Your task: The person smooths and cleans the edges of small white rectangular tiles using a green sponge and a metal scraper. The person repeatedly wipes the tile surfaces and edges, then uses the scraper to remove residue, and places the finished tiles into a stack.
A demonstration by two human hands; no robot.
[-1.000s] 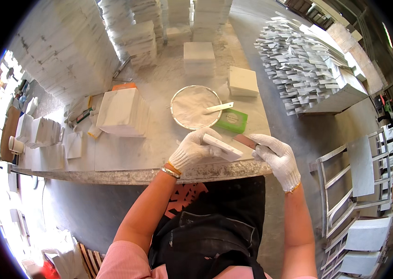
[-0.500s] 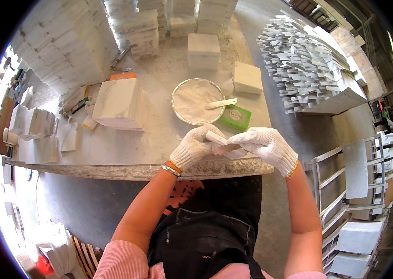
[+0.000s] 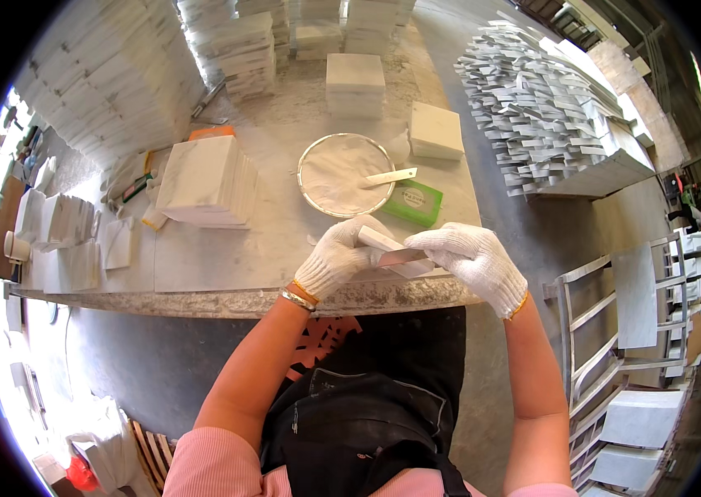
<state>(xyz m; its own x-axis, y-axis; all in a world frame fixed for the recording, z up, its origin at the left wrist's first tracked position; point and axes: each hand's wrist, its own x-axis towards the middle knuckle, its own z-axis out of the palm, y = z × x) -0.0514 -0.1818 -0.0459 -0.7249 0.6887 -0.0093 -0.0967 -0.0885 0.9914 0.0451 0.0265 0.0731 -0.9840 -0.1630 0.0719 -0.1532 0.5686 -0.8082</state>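
Both my hands wear white knit gloves and meet above the table's near edge. My left hand (image 3: 338, 258) is closed on one end of a white stone tile (image 3: 377, 238), which is held tilted with a narrow edge showing. In my right hand (image 3: 475, 263), fingers pinch a flat metal scraper blade (image 3: 400, 258) that lies across the tile. The right fingertips hide the blade's far end. Just beyond the hands stands a round bowl (image 3: 304, 184) of pale paste or powder, with a white-handled spatula (image 3: 392, 176) resting in it. A green box (image 3: 413, 204) sits beside the bowl.
Stacks of white tiles stand on the stone table (image 3: 201, 277): one at left (image 3: 201, 178), one behind the bowl (image 3: 355, 79), one at right (image 3: 436, 130). A tall tile wall (image 3: 110, 74) rises at far left. Off the table are a piled pallet (image 3: 533, 116) and metal rack (image 3: 591, 323).
The view has shifted slightly, so the table things appear a little farther left and up. The blade now lies at a different slant across the tile. Both hands keep their grip.
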